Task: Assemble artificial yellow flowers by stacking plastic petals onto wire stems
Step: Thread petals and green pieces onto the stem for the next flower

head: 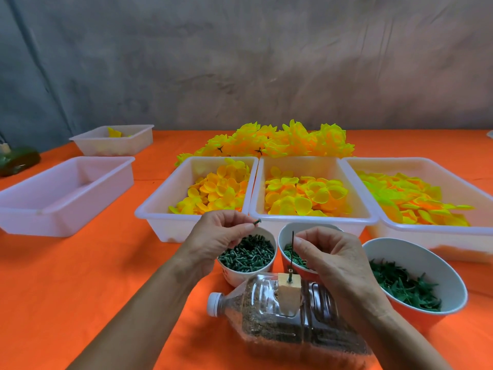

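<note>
Hands [269,244] around thin dark-green wire stem [292,249]

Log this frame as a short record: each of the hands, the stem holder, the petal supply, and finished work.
left hand: pinches a small green peg above the cup of pegs
right hand: pinches the upright wire stem
stem holder: wooden block on a lying bottle
petal supply: three white trays of yellow petals
finished work: flower pile behind the trays
petals on stem: none

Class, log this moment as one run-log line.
left hand: pinches green peg | right hand: holds wire stem upright in block
</note>
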